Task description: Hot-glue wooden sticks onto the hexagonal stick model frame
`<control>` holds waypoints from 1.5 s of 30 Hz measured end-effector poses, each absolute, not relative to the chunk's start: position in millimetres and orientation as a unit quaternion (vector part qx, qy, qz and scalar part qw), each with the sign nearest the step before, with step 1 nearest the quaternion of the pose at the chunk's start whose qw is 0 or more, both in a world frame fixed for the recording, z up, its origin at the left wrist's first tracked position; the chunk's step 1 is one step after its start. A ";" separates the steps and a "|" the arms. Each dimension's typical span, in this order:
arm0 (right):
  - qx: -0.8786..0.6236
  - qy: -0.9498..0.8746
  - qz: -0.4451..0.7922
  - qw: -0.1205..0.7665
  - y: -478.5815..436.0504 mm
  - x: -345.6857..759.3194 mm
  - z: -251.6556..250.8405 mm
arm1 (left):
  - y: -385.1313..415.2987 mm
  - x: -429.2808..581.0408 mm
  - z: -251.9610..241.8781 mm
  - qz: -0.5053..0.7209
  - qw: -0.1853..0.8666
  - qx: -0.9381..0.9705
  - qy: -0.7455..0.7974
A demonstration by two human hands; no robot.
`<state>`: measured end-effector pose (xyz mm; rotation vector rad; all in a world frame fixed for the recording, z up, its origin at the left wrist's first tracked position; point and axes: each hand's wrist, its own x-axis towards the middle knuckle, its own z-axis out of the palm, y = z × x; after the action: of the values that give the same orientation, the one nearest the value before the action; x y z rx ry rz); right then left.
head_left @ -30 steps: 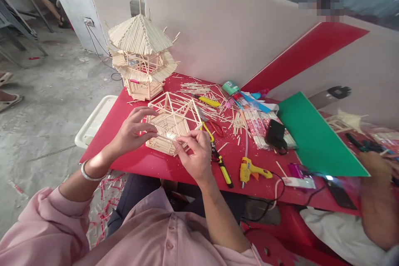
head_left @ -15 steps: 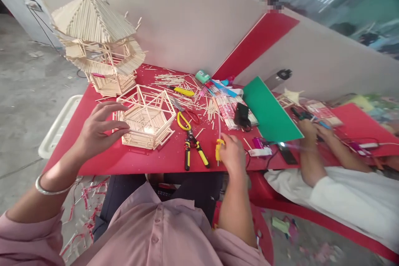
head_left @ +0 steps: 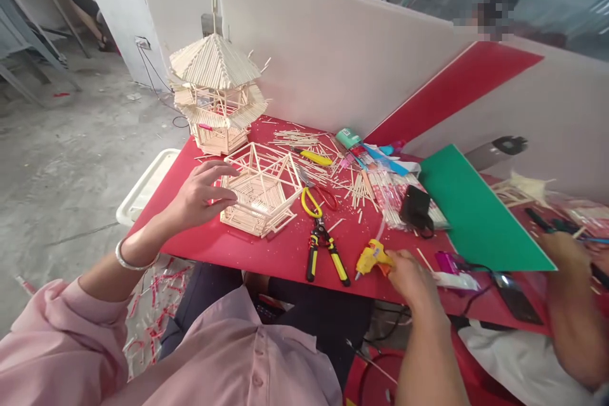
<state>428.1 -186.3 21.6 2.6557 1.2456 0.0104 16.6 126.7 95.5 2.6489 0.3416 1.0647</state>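
My left hand is at the left side of a low six-sided stick frame. Thumb and forefinger are pinched on a thin wooden stick along its upper front edge, while the other fingers arch above. Whether this stick is fixed to the frame, I cannot tell. In my right hand is a yellow hot glue gun with an orange trigger. Its nozzle points down and left, over the table's front edge. A pale glue stick protrudes from its back.
Behind the frame stands a tiered stick pavilion. Yellow-handled pliers, red-and-yellow scissors, a yellow-handled cutter and loose sticks lie on the red table. A green board separates a co-worker's hand.
My right hand has raised and turned the glue gun, so its side now shows. My left hand keeps its place at the frame. The camera view has swung left.
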 end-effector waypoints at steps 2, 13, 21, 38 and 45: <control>0.908 0.415 0.017 0.061 -190.6 426.6 26.9 | 127.1 16.8 94.8 0.371 0.135 0.912 0.110; 0.906 0.219 -0.070 -0.355 -178.3 316.3 87.3 | 127.0 17.1 91.0 0.373 0.156 0.909 0.101; 0.784 0.338 -0.173 -0.491 -137.8 272.8 80.5 | 126.2 18.8 92.2 0.376 0.157 0.908 0.102; 0.817 0.320 -0.162 -0.452 -131.5 265.9 86.6 | 126.6 16.5 90.6 0.372 0.181 0.905 0.095; 0.836 0.262 -0.128 -0.465 -127.3 267.1 79.9 | 127.1 14.9 91.8 0.360 0.167 0.911 0.108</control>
<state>267.1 -127.3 79.9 3.8786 1.2168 -0.5937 14.9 127.1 91.8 2.5934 0.3073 1.0251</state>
